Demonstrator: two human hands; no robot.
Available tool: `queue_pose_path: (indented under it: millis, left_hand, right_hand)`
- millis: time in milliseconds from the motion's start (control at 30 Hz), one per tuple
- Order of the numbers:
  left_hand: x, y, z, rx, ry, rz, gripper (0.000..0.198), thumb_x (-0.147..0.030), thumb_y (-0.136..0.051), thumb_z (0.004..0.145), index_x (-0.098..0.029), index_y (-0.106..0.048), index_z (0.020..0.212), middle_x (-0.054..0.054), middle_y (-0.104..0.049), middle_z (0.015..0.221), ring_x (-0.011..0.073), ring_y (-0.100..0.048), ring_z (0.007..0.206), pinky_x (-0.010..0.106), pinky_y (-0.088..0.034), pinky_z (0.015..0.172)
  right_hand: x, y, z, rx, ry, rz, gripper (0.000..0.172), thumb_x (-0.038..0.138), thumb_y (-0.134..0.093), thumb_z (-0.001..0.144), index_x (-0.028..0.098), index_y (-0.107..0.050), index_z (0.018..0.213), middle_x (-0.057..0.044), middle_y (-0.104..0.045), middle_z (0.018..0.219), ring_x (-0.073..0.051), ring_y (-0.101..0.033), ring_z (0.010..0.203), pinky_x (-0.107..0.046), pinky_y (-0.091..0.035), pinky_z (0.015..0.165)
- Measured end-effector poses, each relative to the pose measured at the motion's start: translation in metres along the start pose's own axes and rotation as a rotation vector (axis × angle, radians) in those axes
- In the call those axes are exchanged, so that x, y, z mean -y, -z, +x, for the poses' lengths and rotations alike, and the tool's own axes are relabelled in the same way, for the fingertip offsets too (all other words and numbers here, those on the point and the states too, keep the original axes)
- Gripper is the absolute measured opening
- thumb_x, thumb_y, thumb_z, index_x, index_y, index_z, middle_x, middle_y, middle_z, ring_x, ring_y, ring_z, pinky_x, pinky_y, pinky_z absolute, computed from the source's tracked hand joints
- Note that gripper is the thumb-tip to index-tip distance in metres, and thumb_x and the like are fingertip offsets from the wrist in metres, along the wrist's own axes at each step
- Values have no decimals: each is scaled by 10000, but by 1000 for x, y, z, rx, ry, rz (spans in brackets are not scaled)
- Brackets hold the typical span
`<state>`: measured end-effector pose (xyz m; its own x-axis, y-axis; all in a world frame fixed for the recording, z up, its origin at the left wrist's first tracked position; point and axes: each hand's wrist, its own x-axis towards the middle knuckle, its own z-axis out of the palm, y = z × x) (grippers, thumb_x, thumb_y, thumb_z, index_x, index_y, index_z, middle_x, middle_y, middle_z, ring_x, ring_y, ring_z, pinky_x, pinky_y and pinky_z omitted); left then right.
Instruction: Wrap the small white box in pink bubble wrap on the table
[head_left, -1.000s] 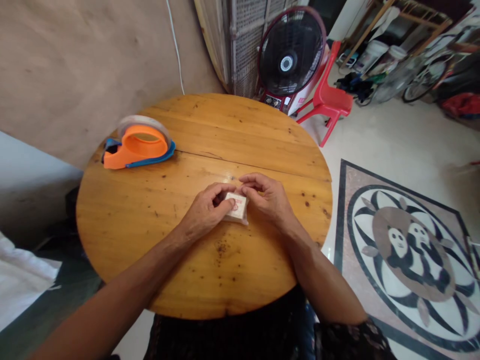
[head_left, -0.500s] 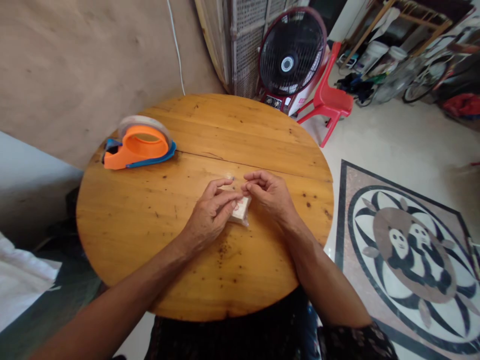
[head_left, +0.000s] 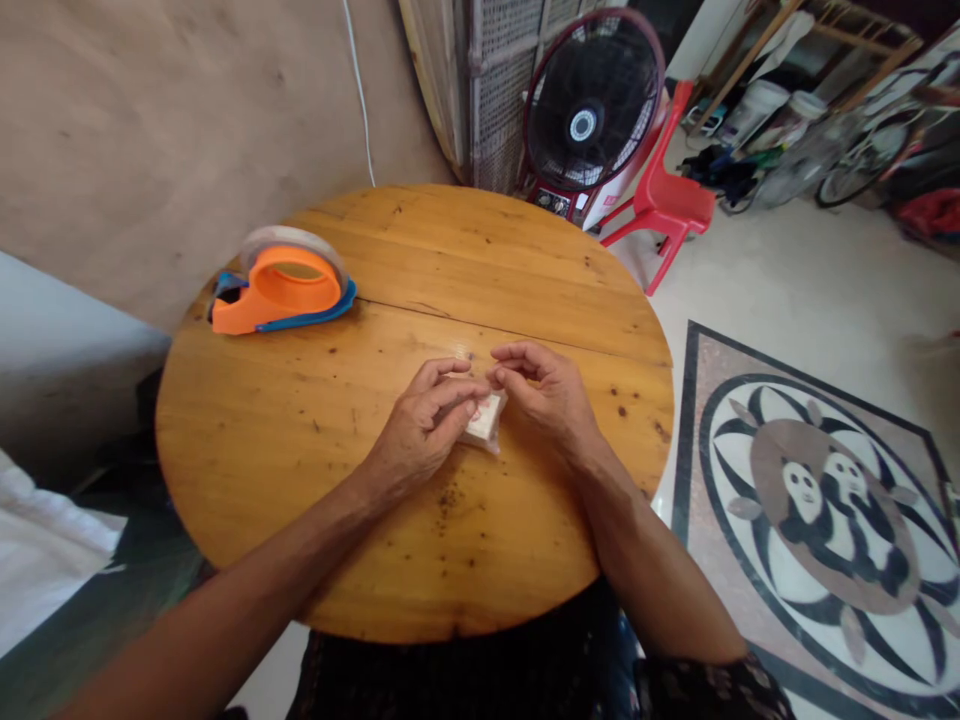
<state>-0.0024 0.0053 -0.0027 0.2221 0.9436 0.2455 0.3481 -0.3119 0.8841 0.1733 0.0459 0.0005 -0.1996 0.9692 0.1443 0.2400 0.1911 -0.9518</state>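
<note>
A small white box [head_left: 483,419] in a clear plastic bag [head_left: 494,441] lies on the round wooden table [head_left: 315,480], partly covered by my left hand. My left hand [head_left: 427,415] comes in over its left side, thumb and fingers closed on the bag, the upper fingers fairly straight. Just to the right, my right hand [head_left: 544,390] is closed in a pinch, thumb against the fingers, at the bag's upper right edge. What sits between those right fingertips is too small to make out. The two hands' fingertips nearly touch.
An orange and blue tape dispenser [head_left: 281,290] with a tape roll stands at the table's left back. Beyond the table are a fan [head_left: 592,100], a red plastic chair [head_left: 671,205] and a bicycle [head_left: 870,160]. A wall [head_left: 187,110] borders the left side.
The whole view has shifted slightly. Both hands stay at the box in almost the same pose, with only small movements of the fingers.
</note>
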Motion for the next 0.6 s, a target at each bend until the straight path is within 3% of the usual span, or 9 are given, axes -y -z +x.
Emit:
queue_pose_path:
  millis: [100, 267, 333, 600]
  left_hand:
    - [-1, 0, 0, -2, 1, 2, 161, -224, -515, 895, -199, -667, 942, 80, -557, 1171, 213, -509, 1193, 352, -467, 952]
    - [2, -2, -1, -5, 164, -30, 322, -276, -573, 857, -186, -552, 1166, 84, -601, 1131, 181, -606, 937, 332, -505, 830]
    - [4, -3, -1, 2, 207, -69, 369, -291, -578, 855, -176, -528, 1201, 90, -613, 1122, 184, -609, 930, 337, -504, 833]
    - [8, -4, 0, -12, 222, -132, 422, -297, -579, 850, -190, -517, 1254, 97, -594, 1172, 186, -603, 936, 346, -504, 843]
  right_hand:
    - [0, 0, 0, -5, -1, -12, 188, 245, -602, 786, 170, -647, 952, -28, -683, 776, -130, -651, 703, -264, -531, 677]
    - [3, 1, -1, -13, 2, -30, 182, 232, -598, 789, 174, -658, 951, -31, -692, 782, -136, -661, 712, -262, -538, 670]
    - [4, 1, -2, -3, 12, -52, 188, 216, -594, 792, 179, -663, 963, -31, -701, 789, -142, -671, 725, -263, -542, 671]
    - [17, 5, -9, 39, 208, -373, 248, 164, -586, 833, 237, -673, 1054, -15, -745, 882, -174, -691, 828, -329, -511, 821]
